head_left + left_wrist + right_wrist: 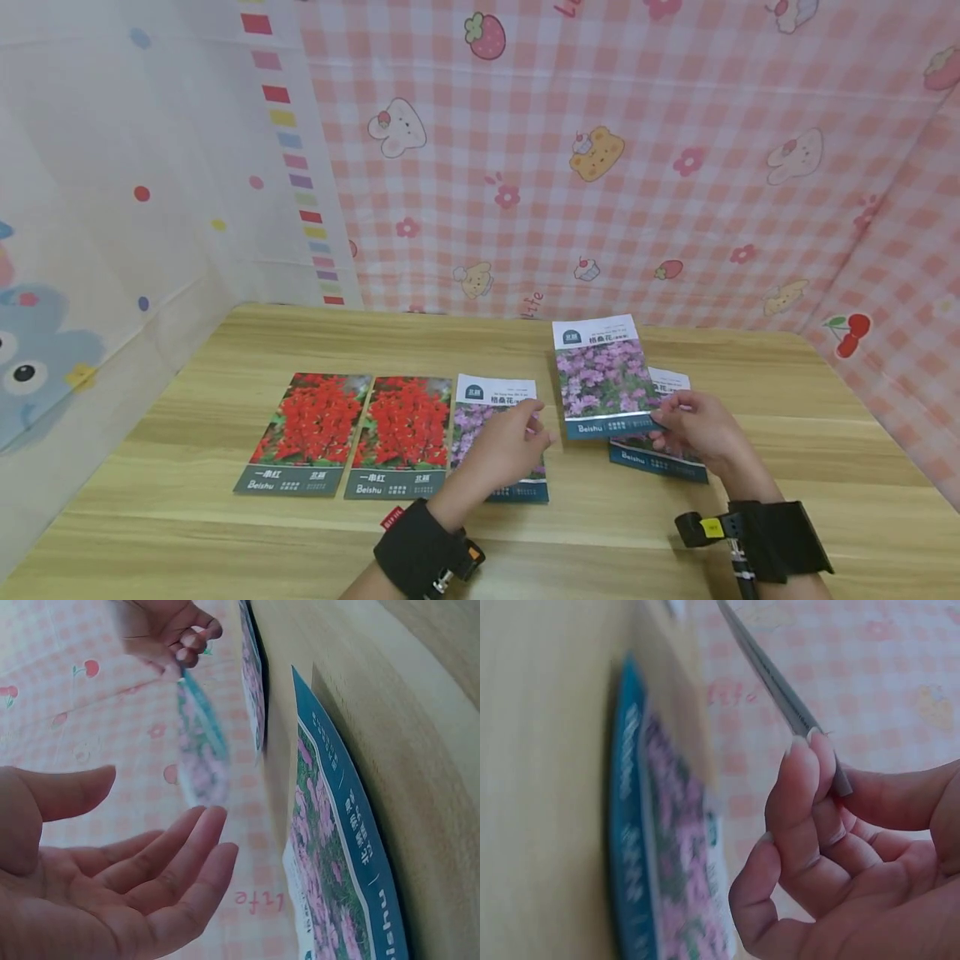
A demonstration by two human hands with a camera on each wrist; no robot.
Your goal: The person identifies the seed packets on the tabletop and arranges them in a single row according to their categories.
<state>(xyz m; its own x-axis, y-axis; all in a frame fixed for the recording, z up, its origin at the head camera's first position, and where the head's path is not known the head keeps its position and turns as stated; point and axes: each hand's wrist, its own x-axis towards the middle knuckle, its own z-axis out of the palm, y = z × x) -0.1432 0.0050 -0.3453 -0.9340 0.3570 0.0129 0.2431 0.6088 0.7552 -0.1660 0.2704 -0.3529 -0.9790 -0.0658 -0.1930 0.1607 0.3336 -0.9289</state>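
Note:
My right hand [701,429] pinches the lower right corner of a purple-flower seed packet [600,375] between thumb and fingers. That packet is raised and seen nearly edge-on in the right wrist view. Partly covered by it, another purple-flower packet [637,460] lies on the table; its printed face [675,855] shows below the hand. My left hand [504,446] hovers over a third purple-flower packet [472,417] and hides part of it. In the left wrist view, the left fingers [180,862] are loosely extended, holding nothing, with the raised packet [202,742] beyond their tips.
Two red-flower seed packets, one far left [313,425] and one beside it [405,425], lie in a row with the third purple one on the wooden table [187,517]. A pink checked cloth [637,217] hangs behind, and a white patterned cloth [150,250] at the left.

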